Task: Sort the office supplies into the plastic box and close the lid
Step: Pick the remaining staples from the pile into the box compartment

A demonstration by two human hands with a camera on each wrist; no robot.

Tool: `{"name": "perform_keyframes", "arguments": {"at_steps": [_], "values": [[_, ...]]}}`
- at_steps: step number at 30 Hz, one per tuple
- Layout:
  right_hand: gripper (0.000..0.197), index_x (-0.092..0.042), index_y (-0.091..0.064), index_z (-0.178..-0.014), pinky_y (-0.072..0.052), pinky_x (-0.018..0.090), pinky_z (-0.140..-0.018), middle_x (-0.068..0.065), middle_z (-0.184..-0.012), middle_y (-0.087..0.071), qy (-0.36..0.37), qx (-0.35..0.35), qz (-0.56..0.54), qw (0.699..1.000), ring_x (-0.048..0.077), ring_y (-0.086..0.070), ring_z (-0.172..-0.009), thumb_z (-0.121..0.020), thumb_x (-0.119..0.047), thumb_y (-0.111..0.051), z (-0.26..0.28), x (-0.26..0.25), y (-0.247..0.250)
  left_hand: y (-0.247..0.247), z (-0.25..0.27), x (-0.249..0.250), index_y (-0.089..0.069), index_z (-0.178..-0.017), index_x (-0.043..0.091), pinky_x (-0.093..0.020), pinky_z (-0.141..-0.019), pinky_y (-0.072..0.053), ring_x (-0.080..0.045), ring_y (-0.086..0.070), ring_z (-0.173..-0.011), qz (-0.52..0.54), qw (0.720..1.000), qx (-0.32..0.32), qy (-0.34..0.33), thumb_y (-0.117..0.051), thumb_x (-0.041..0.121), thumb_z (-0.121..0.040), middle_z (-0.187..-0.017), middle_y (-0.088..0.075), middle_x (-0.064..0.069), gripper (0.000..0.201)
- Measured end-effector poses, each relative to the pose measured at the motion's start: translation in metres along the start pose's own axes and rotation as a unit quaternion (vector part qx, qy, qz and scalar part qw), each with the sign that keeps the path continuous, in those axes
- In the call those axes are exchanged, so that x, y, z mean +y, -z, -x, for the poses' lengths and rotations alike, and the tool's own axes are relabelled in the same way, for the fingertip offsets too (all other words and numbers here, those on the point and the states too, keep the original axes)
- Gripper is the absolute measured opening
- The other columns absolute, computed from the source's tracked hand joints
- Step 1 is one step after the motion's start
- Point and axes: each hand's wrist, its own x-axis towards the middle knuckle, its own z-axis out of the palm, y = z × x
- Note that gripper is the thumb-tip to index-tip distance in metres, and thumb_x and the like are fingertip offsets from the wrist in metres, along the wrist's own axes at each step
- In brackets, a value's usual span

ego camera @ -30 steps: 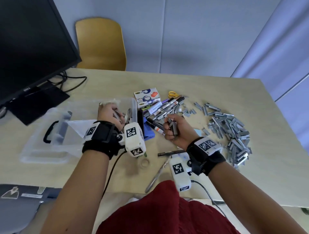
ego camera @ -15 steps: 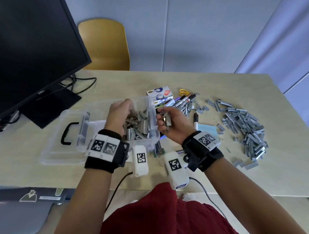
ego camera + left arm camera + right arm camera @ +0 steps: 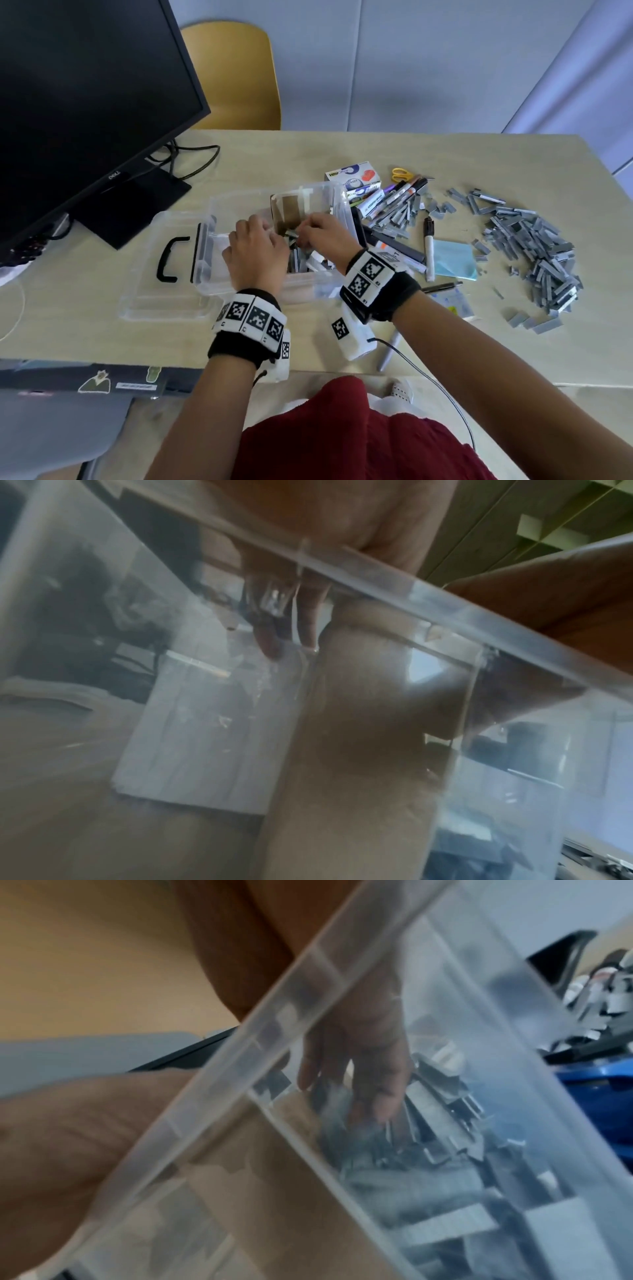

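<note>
Clear plastic box (image 3: pixel 310 286) open on the pale wooden surface (image 3: pixel 394 150), directly under both hands. Grey staple-strip heap (image 3: pixel 534 253) well right, nearer right hand (image 3: pixel 323 236). Left hand (image 3: pixel 255 250) alongside; grips unclear.

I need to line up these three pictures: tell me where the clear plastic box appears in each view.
Head: plastic box sits centre frame on the table, both hands over it.
Left wrist: its clear wall and rim fill the picture.
Right wrist: its rim crosses diagonally.
Shared landmark: the grey staple strips inside, also seen at the right wrist.
</note>
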Motion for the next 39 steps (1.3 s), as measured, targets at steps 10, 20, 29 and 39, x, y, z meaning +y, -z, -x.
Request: {"name": "perform_keyframes", "arguments": {"at_steps": [10,20,29,39], "values": [[0.017,0.001,-0.065,-0.086,-0.040,0.022,-0.069,0.015,-0.092,-0.065,0.158,0.133,0.068,0.976,0.018,-0.054,-0.077,-0.084,0.001,-0.049,0.027,0.003,0.012,0.002,0.002,0.007,-0.055,-0.111,0.011,-0.037,-0.089,-0.033,-0.028,-0.041,-0.116,0.032,0.999,0.019,0.038,-0.047,0.016,-0.090,-0.119,-0.054,-0.009,0.023],[0.019,0.001,-0.064,-0.093,-0.034,0.014,-0.069,0.015,-0.096,-0.067,0.044,0.239,0.120,0.963,0.021,-0.057,-0.085,-0.081,0.002,-0.050,0.041,0.085,0.144,-0.029,0.020,0.115,-0.062,-0.087,0.002,-0.026,-0.077,-0.043,-0.021,-0.055,-0.081,0.290,0.950,0.028,-0.111,-0.049,0.001,-0.082,-0.090,-0.064,-0.010,0.014],[0.022,-0.005,-0.070,-0.093,-0.046,0.028,-0.084,0.011,-0.097,-0.070,-0.079,0.118,0.257,0.956,0.025,-0.064,-0.092,-0.080,0.000,-0.054,0.071,0.166,0.239,-0.118,0.057,0.192,-0.061,-0.088,0.009,-0.016,-0.071,-0.037,-0.013,-0.056,-0.087,0.227,0.944,-0.213,-0.105,-0.047,0.004,-0.090,-0.098,-0.065,-0.007,0.015],[0.020,-0.012,-0.069,-0.098,-0.042,0.026,-0.085,0.007,-0.104,-0.061,0.003,-0.077,0.375,0.924,0.021,-0.057,-0.099,-0.084,-0.007,-0.056,0.075,0.181,0.234,-0.180,0.075,0.194,-0.054,-0.129,0.013,-0.038,-0.107,-0.035,-0.023,-0.040,-0.131,0.018,0.927,-0.351,-0.128,-0.042,0.008,-0.092,-0.140,-0.046,-0.008,0.039]]}}
